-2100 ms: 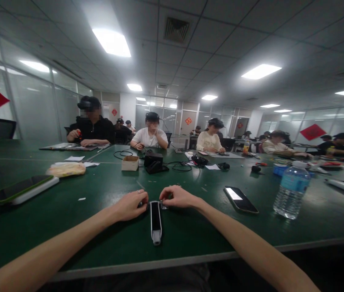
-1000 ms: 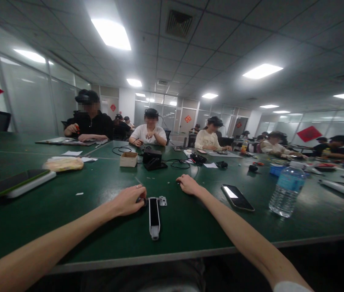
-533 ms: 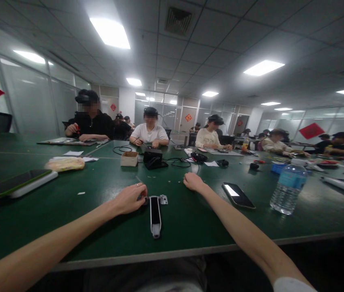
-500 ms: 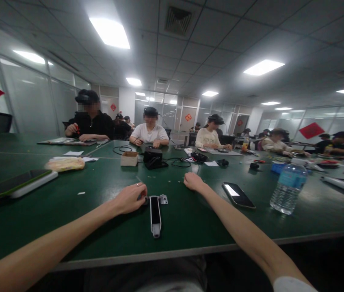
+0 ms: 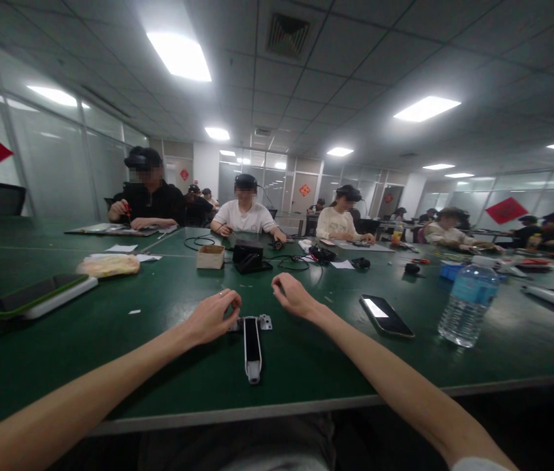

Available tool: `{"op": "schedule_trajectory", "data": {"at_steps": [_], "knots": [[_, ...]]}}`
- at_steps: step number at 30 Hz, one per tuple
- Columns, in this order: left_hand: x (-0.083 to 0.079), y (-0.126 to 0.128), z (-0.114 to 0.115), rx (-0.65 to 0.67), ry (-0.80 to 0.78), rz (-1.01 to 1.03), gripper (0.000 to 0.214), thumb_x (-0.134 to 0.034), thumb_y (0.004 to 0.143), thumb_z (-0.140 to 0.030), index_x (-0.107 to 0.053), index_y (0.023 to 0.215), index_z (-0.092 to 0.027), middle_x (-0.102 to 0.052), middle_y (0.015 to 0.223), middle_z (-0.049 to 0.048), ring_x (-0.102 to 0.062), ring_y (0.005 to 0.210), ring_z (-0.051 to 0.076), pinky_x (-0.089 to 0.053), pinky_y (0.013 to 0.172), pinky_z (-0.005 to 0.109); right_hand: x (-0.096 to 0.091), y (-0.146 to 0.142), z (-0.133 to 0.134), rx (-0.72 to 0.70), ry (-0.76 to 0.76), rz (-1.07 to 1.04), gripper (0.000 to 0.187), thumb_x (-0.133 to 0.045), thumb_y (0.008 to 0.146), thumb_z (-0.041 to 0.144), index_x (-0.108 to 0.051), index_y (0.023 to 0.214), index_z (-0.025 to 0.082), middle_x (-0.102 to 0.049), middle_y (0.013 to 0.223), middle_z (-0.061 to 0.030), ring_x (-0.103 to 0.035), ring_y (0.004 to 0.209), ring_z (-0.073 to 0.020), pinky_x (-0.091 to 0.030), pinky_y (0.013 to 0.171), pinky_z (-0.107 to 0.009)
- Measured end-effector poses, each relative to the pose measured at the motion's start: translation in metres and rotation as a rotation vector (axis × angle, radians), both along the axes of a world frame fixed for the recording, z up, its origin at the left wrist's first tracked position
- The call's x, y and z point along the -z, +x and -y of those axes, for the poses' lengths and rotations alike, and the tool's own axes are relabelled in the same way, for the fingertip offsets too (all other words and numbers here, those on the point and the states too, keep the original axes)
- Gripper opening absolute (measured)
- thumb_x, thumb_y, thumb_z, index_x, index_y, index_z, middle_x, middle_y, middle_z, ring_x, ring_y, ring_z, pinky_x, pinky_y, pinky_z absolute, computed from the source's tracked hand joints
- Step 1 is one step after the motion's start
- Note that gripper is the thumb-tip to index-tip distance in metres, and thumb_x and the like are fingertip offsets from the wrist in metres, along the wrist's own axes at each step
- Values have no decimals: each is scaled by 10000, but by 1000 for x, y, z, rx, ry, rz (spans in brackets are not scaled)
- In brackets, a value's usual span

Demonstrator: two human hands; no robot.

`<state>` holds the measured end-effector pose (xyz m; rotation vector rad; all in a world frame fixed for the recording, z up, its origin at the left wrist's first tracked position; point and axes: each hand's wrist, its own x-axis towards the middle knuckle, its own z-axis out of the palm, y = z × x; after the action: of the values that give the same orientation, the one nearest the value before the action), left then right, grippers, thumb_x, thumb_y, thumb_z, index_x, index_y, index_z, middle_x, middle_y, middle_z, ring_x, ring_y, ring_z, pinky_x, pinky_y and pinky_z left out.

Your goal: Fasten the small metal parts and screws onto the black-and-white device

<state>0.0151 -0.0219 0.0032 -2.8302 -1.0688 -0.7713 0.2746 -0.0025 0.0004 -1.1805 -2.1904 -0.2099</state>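
Observation:
A slim white-and-black device (image 5: 252, 347) lies lengthwise on the green table (image 5: 110, 353) in front of me. A small metal bracket (image 5: 263, 322) lies at its far end. My left hand (image 5: 212, 315) is curled, a ring on one finger, with its fingertips pressed at the device's far left corner. My right hand (image 5: 294, 296) hovers just beyond the bracket with fingers pinched together; what they hold, if anything, is too small to make out.
A black phone (image 5: 386, 315) and a water bottle (image 5: 467, 302) lie to my right. A green-edged tablet (image 5: 29, 297) and a wrapped snack (image 5: 108, 264) are at the left. A cardboard box (image 5: 210, 256) and a black device with cables (image 5: 250, 258) sit further back. Several people work across the table.
My right hand left the device's far end, reached out across the table to the right, then drew back toward the bracket with fingers pinched. My left hand stayed at the device.

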Motion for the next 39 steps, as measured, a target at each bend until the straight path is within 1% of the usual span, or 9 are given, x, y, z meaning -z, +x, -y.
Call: {"op": "schedule_trajectory", "data": {"at_steps": [1, 3, 7, 12, 16, 20, 27, 32, 39], "knots": [[1, 0, -1, 15, 14, 25, 114, -450, 880, -220, -536, 940, -176, -587, 890, 41, -565, 746, 167, -441, 690, 286, 1, -11, 6, -86, 38, -62, 109, -453, 895, 163, -558, 921, 150, -592, 894, -78, -544, 842, -178, -453, 800, -314], [4, 1, -2, 44, 40, 73, 104, -459, 884, -220, -533, 946, -183, -588, 901, 34, -567, 753, 160, -447, 706, 282, 2, -30, 18, -200, 72, -142, 98, -464, 889, 172, -558, 914, 163, -586, 870, -63, -542, 816, -173, -459, 780, -317], [7, 3, -1, 81, 54, 120, 101, -460, 908, -224, -541, 961, -198, -604, 919, 22, -586, 793, 151, -453, 738, 269, 5, -53, 36, -291, 75, -215, 107, -465, 890, 175, -564, 931, 167, -594, 872, -59, -555, 809, -167, -471, 766, -307], [6, 4, 1, 62, 26, 100, 102, -472, 921, -244, -562, 931, -199, -629, 890, 15, -601, 791, 158, -462, 729, 269, 8, -60, 44, -296, 11, -257, 120, -476, 880, 158, -568, 956, 170, -611, 891, -58, -571, 812, -164, -479, 772, -309], [7, 3, 0, 87, 28, 114, 106, -483, 921, -253, -565, 943, -189, -636, 896, 22, -603, 777, 158, -467, 727, 278, 10, -60, 44, -304, -26, -274, 112, -495, 873, 175, -567, 959, 168, -612, 885, -55, -576, 796, -163, -487, 754, -308], [9, 2, -3, 66, 27, 122, 135, -483, 932, -293, -565, 979, -197, -634, 899, 17, -599, 757, 153, -466, 706, 272, 11, -59, 43, -340, -62, -307, 153, -490, 879, 165, -539, 1022, 177, -612, 925, -53, -589, 829, -162, -495, 765, -308], [6, 2, -1, 76, -21, 94, 185, -489, 925, -267, -568, 1081, -209, -646, 969, 26, -613, 798, 160, -476, 740, 276, 12, -56, 41, -375, -44, -295, 160, -485, 873, 152, -516, 1028, 175, -603, 948, -63, -587, 862, -173, -493, 780, -324], [6, 2, -2, 89, -30, 84, 174, -489, 919, -257, -584, 1056, -209, -646, 997, 33, -613, 842, 165, -477, 774, 284, 11, -55, 41, -375, -77, -304, 141, -490, 882, 159, -512, 1019, 185, -605, 938, -51, -586, 842, -162, -488, 769, -310], [5, 1, 0, 99, -24, 76, 161, -496, 916, -262, -581, 1045, -215, -631, 969, 21, -595, 789, 150, -466, 747, 276, 11, -55, 41, -385, -101, -332, 120, -522, 890, 190, -511, 1009, 194, -620, 916, -34, -593, 806, -154, -491, 749, -300]]}}
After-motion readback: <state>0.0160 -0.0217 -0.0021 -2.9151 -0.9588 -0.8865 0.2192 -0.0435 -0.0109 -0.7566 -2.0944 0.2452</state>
